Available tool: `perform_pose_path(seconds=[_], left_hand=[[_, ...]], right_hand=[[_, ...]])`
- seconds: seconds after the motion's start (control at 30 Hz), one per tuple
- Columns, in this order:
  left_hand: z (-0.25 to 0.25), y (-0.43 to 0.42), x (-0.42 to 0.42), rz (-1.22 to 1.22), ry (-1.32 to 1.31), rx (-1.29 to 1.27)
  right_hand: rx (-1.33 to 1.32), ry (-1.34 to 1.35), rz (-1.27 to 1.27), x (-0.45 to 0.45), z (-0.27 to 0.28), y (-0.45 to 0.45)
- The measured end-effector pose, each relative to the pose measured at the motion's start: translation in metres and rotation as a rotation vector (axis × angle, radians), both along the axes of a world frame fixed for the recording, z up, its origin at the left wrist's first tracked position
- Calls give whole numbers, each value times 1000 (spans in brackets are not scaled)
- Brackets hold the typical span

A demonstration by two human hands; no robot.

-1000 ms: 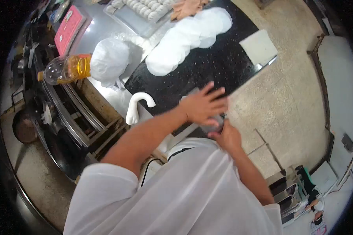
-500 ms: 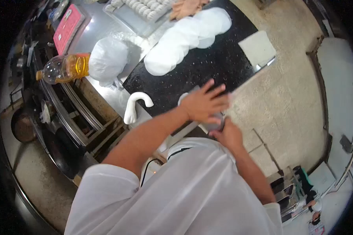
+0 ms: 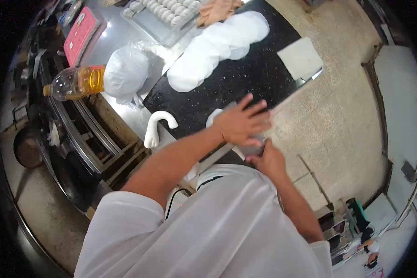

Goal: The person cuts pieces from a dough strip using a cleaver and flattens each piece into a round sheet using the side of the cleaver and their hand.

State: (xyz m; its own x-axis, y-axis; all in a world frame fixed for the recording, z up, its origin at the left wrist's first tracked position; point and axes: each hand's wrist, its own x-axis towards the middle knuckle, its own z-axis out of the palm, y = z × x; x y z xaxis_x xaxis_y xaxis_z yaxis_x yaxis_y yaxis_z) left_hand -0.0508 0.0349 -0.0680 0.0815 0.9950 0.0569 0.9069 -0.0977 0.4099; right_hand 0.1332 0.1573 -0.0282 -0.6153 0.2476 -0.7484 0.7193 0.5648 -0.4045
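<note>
My left hand (image 3: 243, 123) lies with its fingers spread over a broad-bladed knife (image 3: 253, 150), hiding most of it. My right hand (image 3: 269, 160) is closed around the knife's near end; the handle itself is hidden. A white piece of dough (image 3: 211, 117) shows beside my left wrist, partly covered. Both hands are over the near right part of a black board (image 3: 245, 81). Thin round white wrappers (image 3: 190, 72) overlap in a row across the board. A hooked white dough rope (image 3: 152, 132) rests at the board's left corner.
Left of the board sit a white plastic bag (image 3: 125, 74) and an oil bottle (image 3: 76, 83). Farther back are a pink-lidded box (image 3: 82, 34), a tray (image 3: 160, 32) of dough pieces and a brown cloth (image 3: 217, 10). A square pale slab (image 3: 302, 58) lies at the right edge.
The view has shifted slightly, so the board and wrappers appear a little farther left. Both hands keep nearly the same places, the left spread and the right closed.
</note>
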Motion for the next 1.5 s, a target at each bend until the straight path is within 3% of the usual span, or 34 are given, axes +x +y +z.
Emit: perform_pose_path(seconds=[0.13, 0.27, 0.33, 0.4, 0.43, 0.53, 0.6, 0.73, 0.83, 0.93, 0.97, 1.03, 1.1, 1.23, 1.3, 1.33, 1.4, 1.47, 1.5], left_hand=[[4, 27, -56, 174, 161, 62], [-1, 23, -66, 221, 62, 77], [-10, -1, -31, 194, 15, 5], [-12, -22, 12, 58, -29, -41], [-9, -15, 19, 62, -1, -28], [1, 19, -1, 85, 64, -28], [0, 34, -19, 109, 141, -18], [-4, 48, -60, 238, 125, 99], [5, 21, -34, 228, 78, 44], [2, -34, 10, 60, 97, -165], [-3, -27, 8, 60, 69, -97], [-12, -3, 2, 46, 25, -26], [-10, 33, -26, 57, 189, 46], [3, 62, -58, 135, 201, 238], [18, 64, -65, 351, 280, 374], [26, 52, -69, 474, 45, 339], [60, 24, -51, 669, -162, -117], [45, -2, -52, 410, -330, -614], [43, -19, -45, 465, -375, -551]], right_hand=[[102, 160, 123, -64, 8, 36], [166, 184, 137, -65, 12, 24], [-35, 282, 75, -20, -5, 5], [-200, 178, 24, 31, -39, -6], [-198, 175, 25, 20, -28, -1], [-104, 43, -100, 3, 10, 13], [-7, 46, 85, -34, 9, 40], [156, 238, 190, -46, 1, 43], [-49, 276, -11, -25, -1, 16], [-281, 148, 10, 15, -16, -12], [-278, 142, 10, 10, -19, -9], [-78, 137, -81, 7, -15, -7], [129, 178, -32, -11, -25, 13], [198, 293, -32, -53, 7, 41], [236, 349, -98, -47, 10, 28], [231, 297, -101, -18, 4, -2], [147, 278, -224, 23, -7, -43], [61, 294, -232, 68, 7, -72], [72, 219, -174, 85, 12, -78]])
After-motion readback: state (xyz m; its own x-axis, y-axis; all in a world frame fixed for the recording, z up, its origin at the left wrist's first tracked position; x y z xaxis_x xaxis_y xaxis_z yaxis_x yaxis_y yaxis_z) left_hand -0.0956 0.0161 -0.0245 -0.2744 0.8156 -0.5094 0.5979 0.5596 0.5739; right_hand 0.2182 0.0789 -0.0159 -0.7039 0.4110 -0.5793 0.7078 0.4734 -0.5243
